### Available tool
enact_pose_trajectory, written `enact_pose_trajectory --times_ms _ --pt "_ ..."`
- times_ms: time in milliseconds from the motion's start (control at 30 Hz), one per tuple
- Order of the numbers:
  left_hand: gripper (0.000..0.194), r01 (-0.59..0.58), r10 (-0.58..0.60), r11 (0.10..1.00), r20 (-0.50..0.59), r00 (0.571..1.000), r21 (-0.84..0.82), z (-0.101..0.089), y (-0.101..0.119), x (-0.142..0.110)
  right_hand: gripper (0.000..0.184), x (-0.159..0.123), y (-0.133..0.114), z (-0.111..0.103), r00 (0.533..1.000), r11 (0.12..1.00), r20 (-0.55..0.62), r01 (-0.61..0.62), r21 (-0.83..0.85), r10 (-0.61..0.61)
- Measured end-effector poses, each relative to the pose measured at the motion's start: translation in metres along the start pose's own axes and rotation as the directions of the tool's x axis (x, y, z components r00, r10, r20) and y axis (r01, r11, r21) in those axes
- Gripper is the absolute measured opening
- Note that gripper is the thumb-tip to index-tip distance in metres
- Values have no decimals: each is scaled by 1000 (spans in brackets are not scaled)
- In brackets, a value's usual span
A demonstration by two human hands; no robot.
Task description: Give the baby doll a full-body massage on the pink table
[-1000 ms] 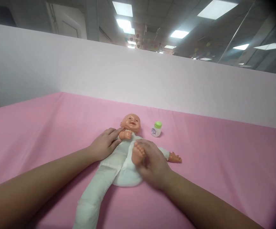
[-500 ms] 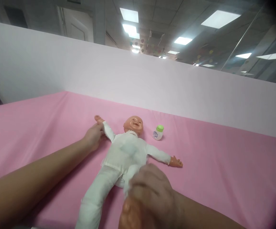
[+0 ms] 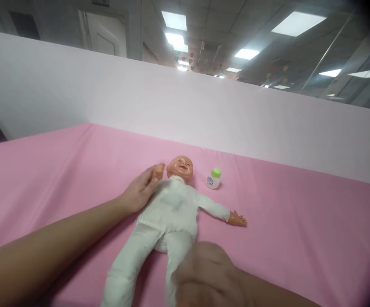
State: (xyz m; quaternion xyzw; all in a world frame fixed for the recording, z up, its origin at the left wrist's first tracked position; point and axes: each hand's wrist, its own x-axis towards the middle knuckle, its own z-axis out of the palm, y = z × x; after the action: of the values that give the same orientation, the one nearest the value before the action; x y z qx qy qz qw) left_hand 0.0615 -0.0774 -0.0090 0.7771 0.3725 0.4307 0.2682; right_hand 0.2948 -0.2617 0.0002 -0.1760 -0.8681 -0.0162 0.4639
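Left hand [image 3: 140,190] curls round the cloth-bodied doll's [image 3: 171,213] smooth plastic-ended arm [image 3: 158,172]; bent, blurred right hand's [image 3: 206,273] hold unclear.

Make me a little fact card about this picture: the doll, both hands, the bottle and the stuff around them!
Doll: lying on its back, dressed in white
Left hand: holding one doll arm, with the doll's little hand poking out
Right hand: at the doll's leg on the picture's right; blurry, so its grip is unclear
Bottle: standing near the doll's head, green cap on
Sheet: pink, under doll and bottle
Wall: white, behind the sheet
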Motion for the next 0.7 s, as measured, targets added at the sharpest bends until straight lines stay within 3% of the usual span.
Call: enact_pose_trajectory --times_ms 100,167,267,367,433,567,633,700 --pt "56 -197 137 943 227 964 269 4 9 -5 18 5 6 -12 983 996 -170 -74 -42 66" --pt "56 -250 161 904 267 950 345 5 10 -5 39 4 19 -15 973 992 -225 -81 -101 57" --pt "57 -256 155 891 279 948 374 4 7 -5 57 0 44 -13 973 966 -187 -174 -190 138" --pt "56 -249 154 901 275 949 354 4 5 -4 58 -2 64 -6 919 905 -49 -395 -157 392" --pt "56 -227 144 917 259 955 329 4 6 -5 59 -3 71 -3 882 880 22 -466 -93 470" --pt "55 -156 115 964 190 975 216 4 7 -4 62 -4 67 -2 932 931 -17 -362 -42 362" --pt "49 -40 30 991 81 996 126 4 2 -1 64 -4 57 -3 961 960 -29 -275 -48 273" --pt "41 135 -134 991 -96 986 8 0 -7 4 61 -1 44 -5 981 980 -19 -193 -50 192"
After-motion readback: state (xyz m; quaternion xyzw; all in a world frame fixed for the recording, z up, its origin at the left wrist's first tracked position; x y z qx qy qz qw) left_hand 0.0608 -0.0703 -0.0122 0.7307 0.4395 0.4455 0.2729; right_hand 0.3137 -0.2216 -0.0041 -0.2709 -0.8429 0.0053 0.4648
